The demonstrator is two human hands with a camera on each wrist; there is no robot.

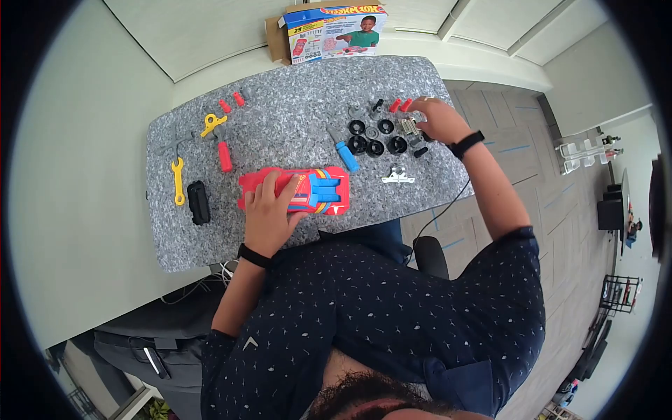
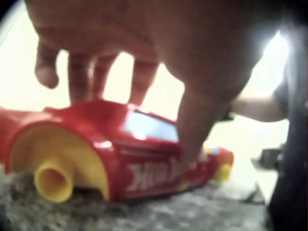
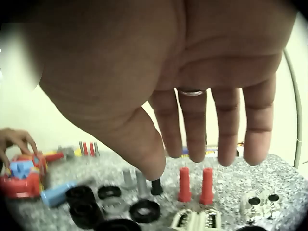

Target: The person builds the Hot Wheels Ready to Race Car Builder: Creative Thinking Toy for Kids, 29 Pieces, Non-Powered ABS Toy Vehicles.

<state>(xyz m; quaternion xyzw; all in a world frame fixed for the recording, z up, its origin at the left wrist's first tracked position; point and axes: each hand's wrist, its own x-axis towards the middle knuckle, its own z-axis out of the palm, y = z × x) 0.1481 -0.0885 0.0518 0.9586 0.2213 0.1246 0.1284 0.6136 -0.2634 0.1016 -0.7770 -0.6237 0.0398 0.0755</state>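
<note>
A red toy car (image 1: 329, 192) with blue and yellow parts lies on the grey speckled table near the person. Over its body, my left hand (image 1: 267, 215) holds it, thumb on the near side and fingers across the far side. An open wheel arch with a yellow hub (image 2: 53, 182) shows in the left wrist view. At the table's right, my right hand (image 1: 442, 120) hovers with fingers extended downward, nothing between them. Two red pegs (image 3: 185, 185) stand upright close below those fingertips. Beside them lies a silver engine-like piece (image 1: 409, 127).
Black wheels (image 1: 375, 148), a blue-handled screwdriver (image 1: 347, 157) and a chrome part (image 1: 398, 176) lie right of the car. On the left are a yellow wrench (image 1: 178, 182), a red-handled tool (image 1: 224, 157) and a black part (image 1: 199, 203). A toy box (image 1: 336, 35) stands behind the table.
</note>
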